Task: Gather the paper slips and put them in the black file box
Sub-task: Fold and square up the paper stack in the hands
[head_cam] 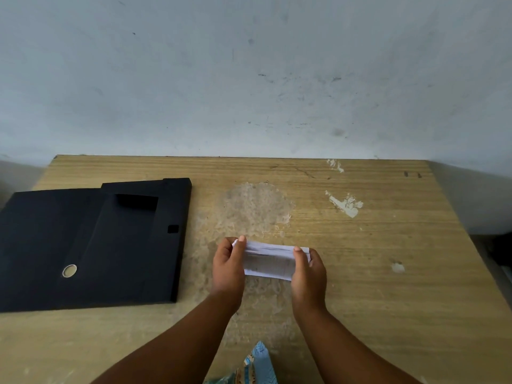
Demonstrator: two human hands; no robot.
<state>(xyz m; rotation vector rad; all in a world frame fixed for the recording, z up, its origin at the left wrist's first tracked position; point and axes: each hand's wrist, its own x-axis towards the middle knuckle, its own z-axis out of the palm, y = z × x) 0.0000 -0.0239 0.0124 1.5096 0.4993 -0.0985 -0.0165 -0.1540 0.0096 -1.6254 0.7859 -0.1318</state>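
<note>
A small stack of white paper slips [270, 260], long and narrow with faint grey print on the face, is held up between both hands over the middle of a worn, light-brown wooden table [388, 273]. The left hand [228, 268] pinches the stack's left end, thumb lying across the top edge and fingers curled behind it. The right hand [309, 273] closes on the right end the same way, thumb on the near face, fingers hidden behind the paper. So the slips span the gap between the two grips, with only their middle stretch showing; the ends vanish under the thumbs. The stack tilts slightly, its left end a touch higher in the picture. Whether its lower edge touches the table or hangs just clear of it I cannot tell.

Off to the left, well apart from the hands, a flat black file box [91, 245] lies on the table with its lid flap folded open toward the left edge, a round silver-rimmed finger hole [69, 271] on its spine. Behind the table stands a scuffed pale blue-grey wall [249, 79]. A scrap of patterned blue cloth [259, 367] shows at the bottom edge between the forearms.
</note>
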